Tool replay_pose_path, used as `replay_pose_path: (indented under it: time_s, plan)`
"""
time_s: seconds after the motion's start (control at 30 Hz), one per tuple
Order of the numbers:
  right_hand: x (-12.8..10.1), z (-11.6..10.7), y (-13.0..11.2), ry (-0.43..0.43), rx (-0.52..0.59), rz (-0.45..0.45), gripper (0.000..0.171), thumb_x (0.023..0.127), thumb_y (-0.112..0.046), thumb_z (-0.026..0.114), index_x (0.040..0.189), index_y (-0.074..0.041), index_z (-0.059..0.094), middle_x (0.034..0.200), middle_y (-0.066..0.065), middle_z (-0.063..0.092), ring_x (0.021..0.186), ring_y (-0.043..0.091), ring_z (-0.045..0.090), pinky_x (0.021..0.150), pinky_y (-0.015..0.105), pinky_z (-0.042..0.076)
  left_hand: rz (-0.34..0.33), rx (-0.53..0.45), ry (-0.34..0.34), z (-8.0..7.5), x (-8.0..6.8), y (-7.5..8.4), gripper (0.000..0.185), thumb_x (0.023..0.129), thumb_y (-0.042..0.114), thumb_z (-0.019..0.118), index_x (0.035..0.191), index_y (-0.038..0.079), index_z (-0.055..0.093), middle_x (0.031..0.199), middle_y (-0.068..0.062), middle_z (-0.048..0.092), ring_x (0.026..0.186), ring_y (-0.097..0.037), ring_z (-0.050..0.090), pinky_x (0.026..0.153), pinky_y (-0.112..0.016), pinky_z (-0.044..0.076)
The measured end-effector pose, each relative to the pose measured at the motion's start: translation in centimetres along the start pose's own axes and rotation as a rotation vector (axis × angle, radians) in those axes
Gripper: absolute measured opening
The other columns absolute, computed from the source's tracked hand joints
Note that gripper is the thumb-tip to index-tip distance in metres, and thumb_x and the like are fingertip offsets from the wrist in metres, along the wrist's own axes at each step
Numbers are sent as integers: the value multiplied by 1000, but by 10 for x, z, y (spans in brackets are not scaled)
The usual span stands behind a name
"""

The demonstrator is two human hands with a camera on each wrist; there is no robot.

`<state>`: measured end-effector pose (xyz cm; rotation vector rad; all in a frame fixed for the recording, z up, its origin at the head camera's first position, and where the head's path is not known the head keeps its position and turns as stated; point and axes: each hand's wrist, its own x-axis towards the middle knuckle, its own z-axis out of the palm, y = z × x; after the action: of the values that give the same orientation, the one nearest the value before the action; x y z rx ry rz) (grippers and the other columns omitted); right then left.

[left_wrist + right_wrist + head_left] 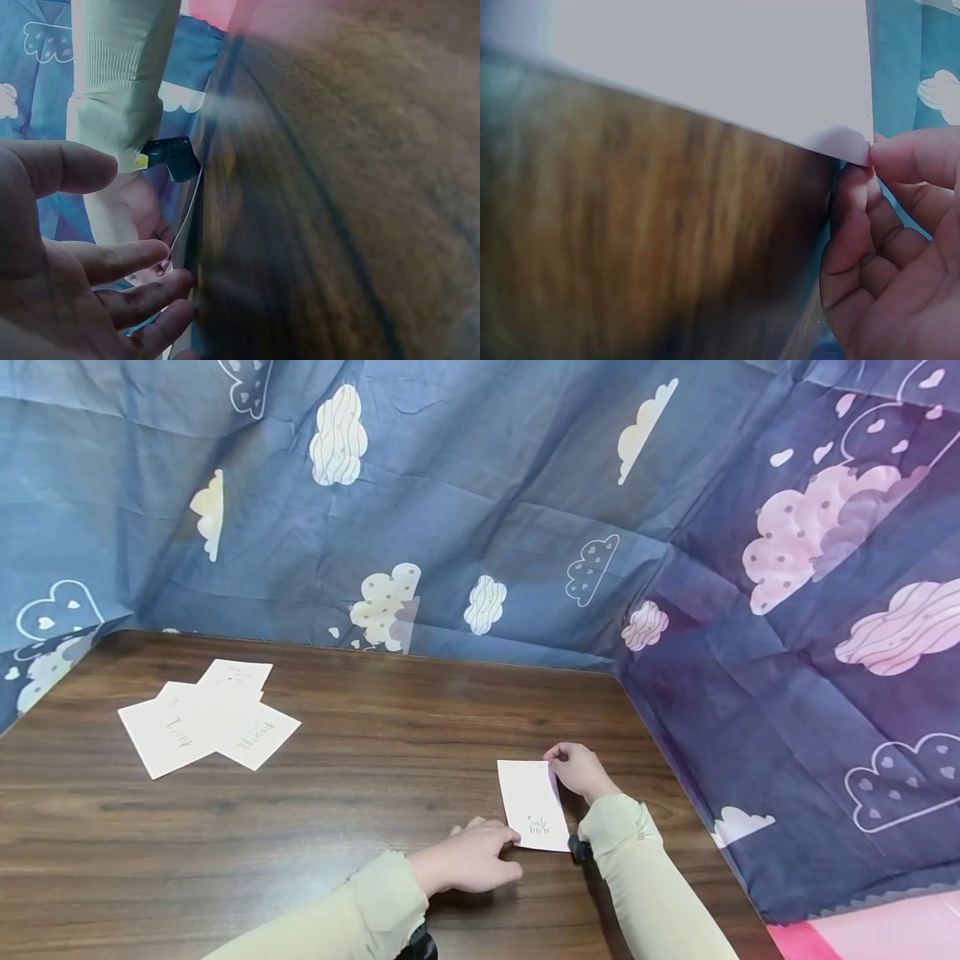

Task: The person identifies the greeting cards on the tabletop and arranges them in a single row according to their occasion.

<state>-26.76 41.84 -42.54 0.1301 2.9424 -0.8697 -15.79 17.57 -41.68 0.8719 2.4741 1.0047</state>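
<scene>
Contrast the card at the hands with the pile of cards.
The card is alone; the pile has several overlapping cards. The right hand pinches a corner of the card; no hand touches the pile. The card is on the right, the pile on the left. Both are white with printed lettering.

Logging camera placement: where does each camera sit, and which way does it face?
Head: head-worn, facing forward and down at the wooden table; left hand, right hand and sleeves show.
Left wrist: on that wrist, facing its fingers and, beyond, the right hand and sleeve.
Right wrist: on that wrist, facing the right hand pinching the printed card.
Head and right wrist share that hand and card.
</scene>
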Motion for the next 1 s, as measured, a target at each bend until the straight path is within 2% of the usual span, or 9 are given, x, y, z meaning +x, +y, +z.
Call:
replay_pose_path:
  time_s: [0.17,0.3,0.4,0.57,0.67,0.83,1.0]
  plan:
    - [-3,-2,-4,8,-32,-3,19,96,-5,58,108,1,72,108,19,70,104,35,62,94,52,48,-12,73,-16,-1,0,2,52,87,36,67,133,11,68,127,3,59,122,-20,48,95,-42,36]
    - [-4,-4,-7,-3,-48,-13,23,94,-5,60,113,2,71,110,20,70,107,36,62,96,53,47,-11,98,-22,-2,0,1,53,86,37,67,133,12,69,120,6,56,116,-16,46,87,-35,34]
    - [-5,-5,-8,-9,-70,-23,26,94,-7,60,116,2,71,111,19,70,108,37,62,96,53,48,-14,92,-14,-3,-1,-3,51,87,36,67,132,12,69,121,5,57,118,-18,47,90,-37,35]
    - [-6,-11,-14,-6,-111,-59,31,96,-11,58,121,2,68,113,19,70,110,38,63,95,53,49,-28,50,17,-11,-6,-15,47,88,34,67,131,12,68,129,-2,59,130,-30,47,103,-52,35]
    - [-8,-14,-26,-3,-129,-117,34,97,-12,57,125,4,66,118,23,69,114,41,63,96,54,50,-32,24,54,-20,-11,-26,51,89,32,66,134,10,66,135,-9,58,133,-36,45,107,-61,34]
    - [-10,-11,-54,-3,-156,-252,42,99,-18,58,134,6,61,129,28,63,121,45,59,102,57,46,-71,-15,161,-42,-19,-48,59,91,31,66,143,4,57,147,-22,51,140,-45,40,110,-74,25]
    - [-13,-1,-80,-23,-188,-347,52,101,-26,58,143,5,54,142,30,54,133,51,47,109,61,37,-138,10,274,-63,-27,-70,67,91,34,68,148,4,51,152,-26,44,142,-47,36,109,-74,25]
